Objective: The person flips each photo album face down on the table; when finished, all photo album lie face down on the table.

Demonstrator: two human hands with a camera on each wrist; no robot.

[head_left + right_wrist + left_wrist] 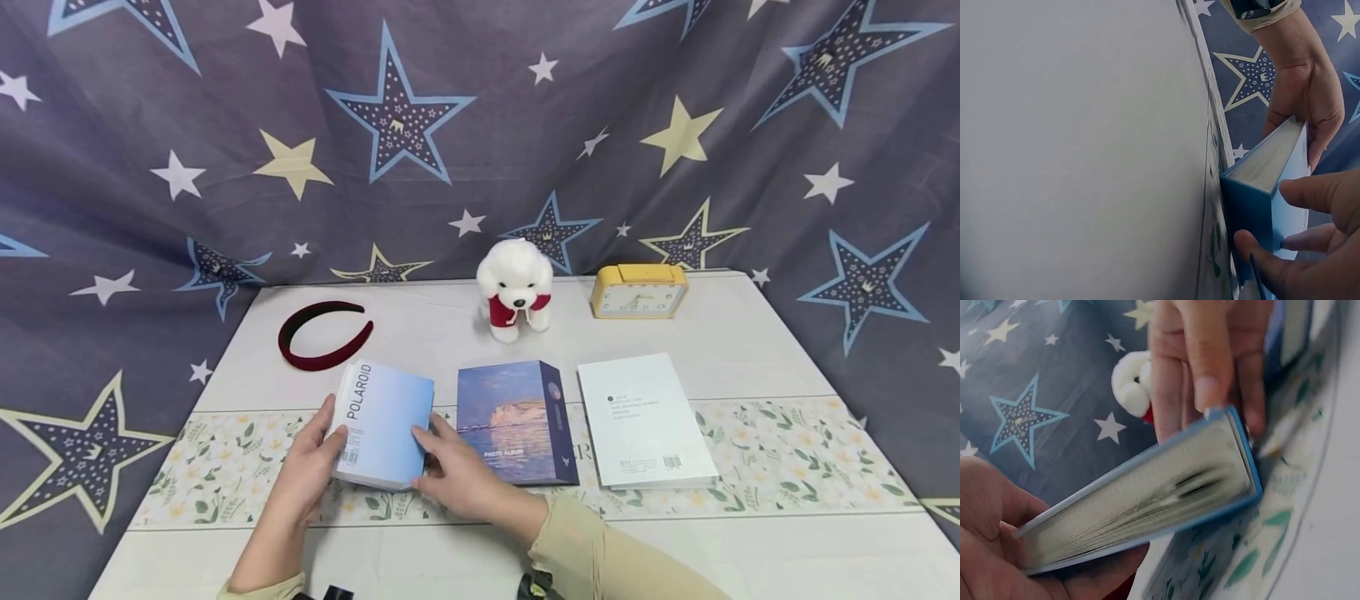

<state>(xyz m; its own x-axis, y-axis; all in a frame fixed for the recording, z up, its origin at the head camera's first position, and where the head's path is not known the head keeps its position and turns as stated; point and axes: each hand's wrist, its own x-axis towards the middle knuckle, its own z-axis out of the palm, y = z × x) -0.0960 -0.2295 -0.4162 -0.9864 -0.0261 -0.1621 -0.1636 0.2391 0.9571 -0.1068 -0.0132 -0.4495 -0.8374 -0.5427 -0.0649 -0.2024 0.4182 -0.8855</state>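
Observation:
A light blue photo album (392, 417) marked POLAROID is held between both hands, its page edges (1129, 494) fanned slightly in the left wrist view. My left hand (303, 458) grips its left side, thumb over the cover and fingers partly hidden beneath. At the opposite side, my right hand (468, 479) holds the blue edge (1247, 209), with fingertips on the cover and the thumb by the near corner. Just right of that hand lies a second album (502, 417), labelled PHOTO ALBUM, with a painted sea cliff.
A white book (645, 425) lies further right. Behind stand a white plush dog (517, 275) in red and a yellow alarm clock (640, 293). A dark red headband (315, 361) rests at the back left. A starry curtain (480, 150) hangs behind the table (420, 554).

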